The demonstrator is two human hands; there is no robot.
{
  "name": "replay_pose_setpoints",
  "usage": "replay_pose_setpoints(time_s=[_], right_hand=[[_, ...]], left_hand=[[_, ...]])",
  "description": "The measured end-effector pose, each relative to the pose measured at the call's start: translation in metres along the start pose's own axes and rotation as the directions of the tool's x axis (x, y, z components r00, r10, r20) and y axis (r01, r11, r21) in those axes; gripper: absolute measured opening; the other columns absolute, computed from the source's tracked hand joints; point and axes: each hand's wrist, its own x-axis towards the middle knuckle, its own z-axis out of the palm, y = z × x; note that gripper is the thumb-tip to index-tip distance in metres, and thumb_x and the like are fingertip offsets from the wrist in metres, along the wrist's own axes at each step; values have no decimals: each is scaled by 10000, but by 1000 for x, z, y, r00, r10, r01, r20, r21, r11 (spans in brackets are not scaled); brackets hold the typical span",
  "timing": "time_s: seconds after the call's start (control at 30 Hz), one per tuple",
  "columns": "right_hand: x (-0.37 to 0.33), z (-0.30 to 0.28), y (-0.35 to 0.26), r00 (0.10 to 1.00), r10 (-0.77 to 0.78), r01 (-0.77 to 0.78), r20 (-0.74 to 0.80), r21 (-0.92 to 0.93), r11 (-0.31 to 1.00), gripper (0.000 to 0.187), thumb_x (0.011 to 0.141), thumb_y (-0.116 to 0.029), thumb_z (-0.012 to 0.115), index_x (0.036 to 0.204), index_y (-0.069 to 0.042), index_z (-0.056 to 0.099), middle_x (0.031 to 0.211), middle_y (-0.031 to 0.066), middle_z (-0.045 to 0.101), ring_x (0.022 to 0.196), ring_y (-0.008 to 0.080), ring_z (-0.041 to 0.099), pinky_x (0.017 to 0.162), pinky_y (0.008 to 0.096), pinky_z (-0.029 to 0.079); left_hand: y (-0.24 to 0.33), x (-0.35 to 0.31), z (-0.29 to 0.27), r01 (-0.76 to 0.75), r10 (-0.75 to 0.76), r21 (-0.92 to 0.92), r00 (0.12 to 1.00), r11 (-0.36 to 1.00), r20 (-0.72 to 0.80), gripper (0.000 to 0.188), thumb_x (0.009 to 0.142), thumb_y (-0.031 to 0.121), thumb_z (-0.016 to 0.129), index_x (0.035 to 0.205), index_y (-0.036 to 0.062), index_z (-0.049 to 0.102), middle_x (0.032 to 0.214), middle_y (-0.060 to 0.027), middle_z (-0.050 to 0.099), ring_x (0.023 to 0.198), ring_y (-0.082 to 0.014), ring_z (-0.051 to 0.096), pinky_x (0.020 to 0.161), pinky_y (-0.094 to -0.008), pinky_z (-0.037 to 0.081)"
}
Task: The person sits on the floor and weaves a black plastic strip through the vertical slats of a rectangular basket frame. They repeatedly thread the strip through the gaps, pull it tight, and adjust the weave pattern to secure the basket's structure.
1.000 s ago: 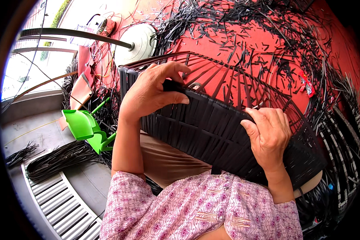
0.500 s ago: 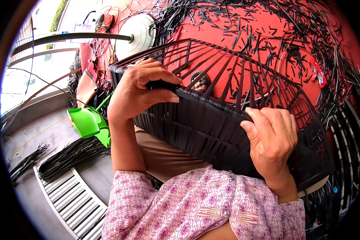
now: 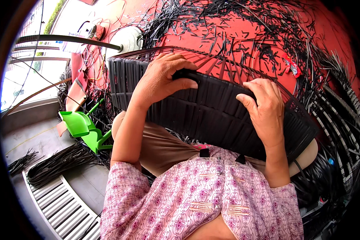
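Observation:
A black woven piece (image 3: 216, 110), basket-like and made of flat strips, rests across my lap with its solid wall facing me. Behind its top edge, open strips fan out over the red floor. My left hand (image 3: 160, 82) is closed on that edge left of the middle, thumb on the near face and fingers bent over the top. Farther right, my right hand (image 3: 265, 108) pinches the same edge, with its thumb on the near side. The fingertips of both hands are partly hidden behind the edge.
Cut black strips (image 3: 212, 20) litter the red floor ahead. At the left are a green dustpan (image 3: 77, 124), a bundle of black strips (image 3: 60, 165) and a white slatted surface (image 3: 66, 200). A white round base (image 3: 129, 42) with a curved pole stands beyond.
The woven piece has tipped, showing more of its solid wall and less of the open strips. My left hand is farther right; my right hand has shifted up and slightly left.

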Motion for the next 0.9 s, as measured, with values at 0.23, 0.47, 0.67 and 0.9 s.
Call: replay_pose_setpoints(time_s=[0.23,0.47,0.67,0.9], right_hand=[[-13,3,9,992,-37,50,-124,100,994,222,862,-219,791,1028,-81,740,940,67,674,897,288,642,825,424,493],[-20,7,9,982,-72,87,-174,80,993,145,904,-224,757,960,-92,736,888,42,671,880,267,641,801,423,470],[-21,-4,19,990,-102,117,-101,145,982,204,926,-252,740,1004,-63,746,947,88,697,931,307,669,846,431,505],[-55,-63,74,979,195,-185,-61,133,974,277,969,-275,698,1053,-14,741,1039,133,730,984,340,681,887,438,519]], left_hand=[[-5,-3,5,34,-34,-152,999,988,1,339,808,166,854,1113,49,763,1020,-83,700,1019,-258,672,939,-359,515],[40,14,41,-168,162,-57,983,984,-90,264,823,168,809,1060,52,793,995,-84,715,994,-252,687,888,-356,526],[47,15,44,7,-22,-222,998,975,-64,200,829,188,802,968,45,803,876,-84,724,855,-249,708,776,-351,533],[55,25,50,-79,73,-104,996,992,-56,235,927,232,742,1051,35,779,936,-109,704,891,-282,685,827,-376,531]])
